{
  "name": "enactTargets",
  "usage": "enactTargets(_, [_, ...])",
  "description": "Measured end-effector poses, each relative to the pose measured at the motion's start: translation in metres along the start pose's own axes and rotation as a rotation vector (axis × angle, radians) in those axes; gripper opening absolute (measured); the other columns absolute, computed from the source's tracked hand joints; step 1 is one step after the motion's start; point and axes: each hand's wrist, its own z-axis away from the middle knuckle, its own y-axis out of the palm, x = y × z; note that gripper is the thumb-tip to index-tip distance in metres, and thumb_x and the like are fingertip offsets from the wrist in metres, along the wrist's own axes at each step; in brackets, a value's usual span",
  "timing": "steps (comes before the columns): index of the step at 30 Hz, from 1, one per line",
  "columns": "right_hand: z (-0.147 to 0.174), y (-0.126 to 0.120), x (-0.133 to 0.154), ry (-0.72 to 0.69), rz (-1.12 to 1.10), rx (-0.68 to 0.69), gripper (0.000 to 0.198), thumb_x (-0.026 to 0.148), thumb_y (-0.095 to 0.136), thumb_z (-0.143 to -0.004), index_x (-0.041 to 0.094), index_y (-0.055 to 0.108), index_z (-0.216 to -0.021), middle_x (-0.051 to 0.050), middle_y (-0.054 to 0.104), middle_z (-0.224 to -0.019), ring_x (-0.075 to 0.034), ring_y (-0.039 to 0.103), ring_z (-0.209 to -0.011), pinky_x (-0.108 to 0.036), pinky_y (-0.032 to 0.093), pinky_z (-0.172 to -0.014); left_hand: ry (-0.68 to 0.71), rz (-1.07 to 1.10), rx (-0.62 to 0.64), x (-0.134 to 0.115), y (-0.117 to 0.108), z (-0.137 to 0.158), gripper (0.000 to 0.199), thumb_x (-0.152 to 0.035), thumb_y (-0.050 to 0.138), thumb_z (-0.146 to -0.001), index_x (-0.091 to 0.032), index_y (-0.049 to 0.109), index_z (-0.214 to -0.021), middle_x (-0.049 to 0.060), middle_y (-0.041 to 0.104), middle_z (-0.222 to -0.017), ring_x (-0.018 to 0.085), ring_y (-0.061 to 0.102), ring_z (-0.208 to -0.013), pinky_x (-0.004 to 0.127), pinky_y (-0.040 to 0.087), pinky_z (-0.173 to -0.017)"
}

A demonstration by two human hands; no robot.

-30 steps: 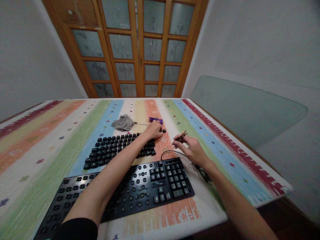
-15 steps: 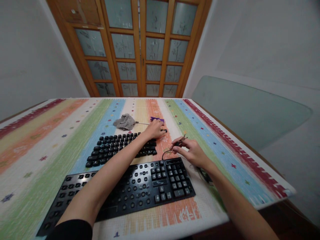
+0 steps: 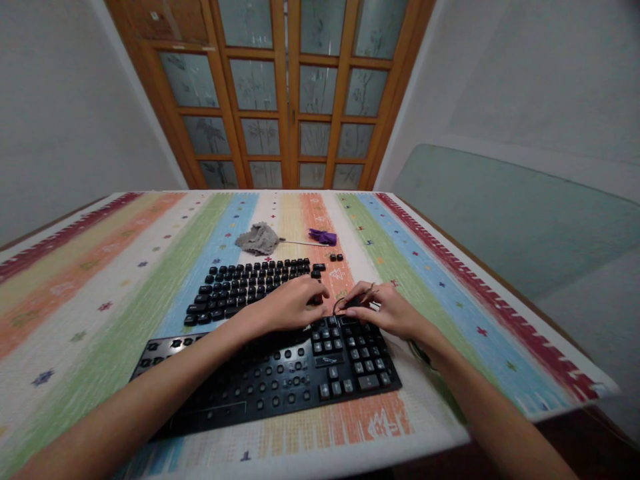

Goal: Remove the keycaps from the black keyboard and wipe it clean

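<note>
A black keyboard (image 3: 280, 383) lies at the table's near side, with keycaps on its right part and bare key posts over much of the rest. My left hand (image 3: 293, 303) hovers at its upper edge, fingers loosely curled with a gap to the thumb and nothing visible between them. In my right hand (image 3: 387, 310), closed at the keyboard's top right corner, is a small dark tool with thin wire prongs (image 3: 367, 291). Behind the keyboard, loose black keycaps (image 3: 245, 283) lie in rows, partly covered by my left hand. Two keycaps (image 3: 336, 257) sit apart, farther right.
A grey cloth (image 3: 257, 239) and a purple cloth (image 3: 323, 237) lie beyond the keycaps, with a thin rod (image 3: 303, 243) between them. Part of a cable (image 3: 420, 352) shows beneath my right wrist. The striped tablecloth (image 3: 165, 260) covers the table; glazed wooden doors (image 3: 290, 113) stand behind.
My left hand has drawn back from beside the purple cloth to the keyboard's upper edge, uncovering two keycaps. My right hand has come down and closer to the keyboard with the tool.
</note>
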Motion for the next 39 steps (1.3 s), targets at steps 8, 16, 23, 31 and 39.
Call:
enactTargets(8, [0.0,0.01,-0.004,-0.089,0.069,-0.08,0.022,0.037,0.064,-0.092,0.018,0.074,-0.097,-0.006,0.074,-0.094,-0.012,0.063,-0.065,-0.026,0.049,-0.062,-0.048,0.059,0.048,-0.011,0.011,0.019,0.023,-0.023,0.063,-0.085,-0.014,0.067,-0.106,0.009,0.073,-0.1,0.023,0.068,-0.09,0.034,0.051,-0.082])
enactTargets(16, [0.0,0.02,-0.001,-0.142,0.104,-0.087,0.021,0.037,0.061,-0.094,0.018,0.07,-0.098,-0.004,0.075,-0.089,-0.012,0.061,-0.062,-0.025,0.047,-0.06,-0.054,0.104,0.033,-0.008,0.015,0.02,0.025,-0.021,0.064,-0.085,-0.015,0.067,-0.109,0.009,0.074,-0.102,0.022,0.069,-0.09,0.033,0.051,-0.083])
enactTargets(23, [0.002,0.029,0.006,-0.216,0.262,-0.045,0.024,0.038,0.052,-0.099,0.019,0.062,-0.108,-0.009,0.073,-0.099,-0.02,0.068,-0.085,-0.032,0.052,-0.075,0.004,0.078,0.022,-0.009,0.016,0.018,0.014,-0.019,0.06,-0.089,-0.014,0.068,-0.099,0.009,0.074,-0.097,0.022,0.068,-0.087,0.032,0.051,-0.08])
enactTargets(31, [0.001,0.023,0.005,-0.158,0.248,-0.064,0.021,0.035,0.048,-0.101,0.019,0.062,-0.1,-0.007,0.072,-0.092,-0.02,0.068,-0.083,-0.033,0.05,-0.076,0.01,0.05,0.027,-0.011,0.015,0.018,0.013,-0.017,0.062,-0.088,-0.014,0.069,-0.097,0.01,0.073,-0.096,0.022,0.069,-0.087,0.032,0.051,-0.081])
enactTargets(39, [-0.013,0.036,0.006,-0.024,0.059,-0.159,0.019,0.035,0.046,-0.101,0.02,0.055,-0.092,-0.002,0.069,-0.074,-0.016,0.064,-0.066,-0.028,0.048,-0.065,0.001,0.051,0.056,-0.011,0.015,0.014,0.013,-0.016,0.06,-0.088,-0.013,0.068,-0.099,0.01,0.073,-0.099,0.022,0.068,-0.089,0.032,0.051,-0.082])
